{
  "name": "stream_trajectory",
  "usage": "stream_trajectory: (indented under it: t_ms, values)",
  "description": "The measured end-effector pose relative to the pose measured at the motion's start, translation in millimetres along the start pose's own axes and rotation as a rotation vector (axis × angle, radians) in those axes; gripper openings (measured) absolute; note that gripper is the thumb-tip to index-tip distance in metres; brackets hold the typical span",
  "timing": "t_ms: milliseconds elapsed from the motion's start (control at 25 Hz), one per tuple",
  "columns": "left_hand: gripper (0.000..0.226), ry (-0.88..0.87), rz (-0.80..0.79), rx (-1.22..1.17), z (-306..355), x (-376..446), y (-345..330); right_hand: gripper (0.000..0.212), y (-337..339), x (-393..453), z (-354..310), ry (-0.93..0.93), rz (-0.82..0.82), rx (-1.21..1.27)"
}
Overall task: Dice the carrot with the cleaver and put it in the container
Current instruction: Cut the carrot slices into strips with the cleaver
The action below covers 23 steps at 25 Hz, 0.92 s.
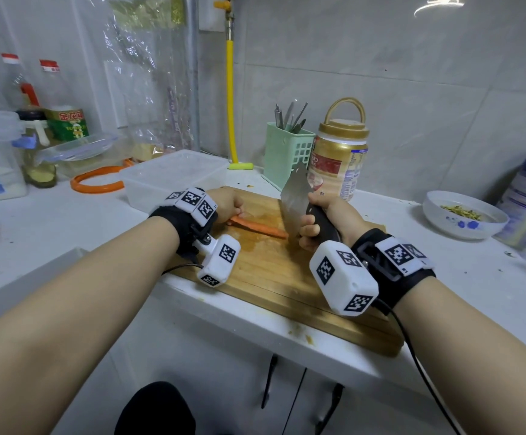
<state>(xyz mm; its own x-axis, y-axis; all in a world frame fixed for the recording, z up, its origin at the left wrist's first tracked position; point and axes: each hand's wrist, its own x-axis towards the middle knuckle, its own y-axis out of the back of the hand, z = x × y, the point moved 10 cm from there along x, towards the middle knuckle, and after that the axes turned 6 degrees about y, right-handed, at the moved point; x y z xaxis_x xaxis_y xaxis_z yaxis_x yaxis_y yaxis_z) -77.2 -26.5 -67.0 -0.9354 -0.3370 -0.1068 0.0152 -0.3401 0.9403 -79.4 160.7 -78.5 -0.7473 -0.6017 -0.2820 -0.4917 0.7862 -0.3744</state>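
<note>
My left hand is pinning the long orange carrot on the wooden board, fingers curled. My right hand is gripping the steel cleaver; blade crossing the carrot's near tip. Clear plastic container waiting behind my left hand.

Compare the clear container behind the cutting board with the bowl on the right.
The container is rectangular with straight walls; the bowl is round, white, with blue marks. The container looks empty; the bowl holds greenish scraps. The container sits behind the left hand; the bowl stands apart, far right. Both are uncovered on the counter.
</note>
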Motion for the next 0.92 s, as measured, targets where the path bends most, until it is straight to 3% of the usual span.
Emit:
stream_trajectory:
  t_ms: [120,320,480,720,920]
  values:
    - [0.023,-0.031,0.052,0.054,4.7,3.1,1.5,0.024,0.5,0.0,-3.5,-0.003,-0.014,-0.024]
    - [0.022,0.007,0.114,-0.080,1.7,9.5,9.7,0.026,-3.0,-2.3,-3.6,-0.015,-0.067,-0.080]
    - [0.035,0.023,0.083,-0.062,-2.6,13.0,4.6,0.025,-5.6,0.6,-0.1,-0.031,-0.099,-0.104]
    - [0.025,-0.162,0.017,0.031,34.3,3.9,-4.7,0.027,-3.7,1.1,3.7,-0.045,-0.096,-0.092]
    - [0.025,-0.208,-0.045,0.131,53.2,-1.9,-12.0,0.028,-5.2,1.4,3.9,-0.044,-0.099,-0.078]
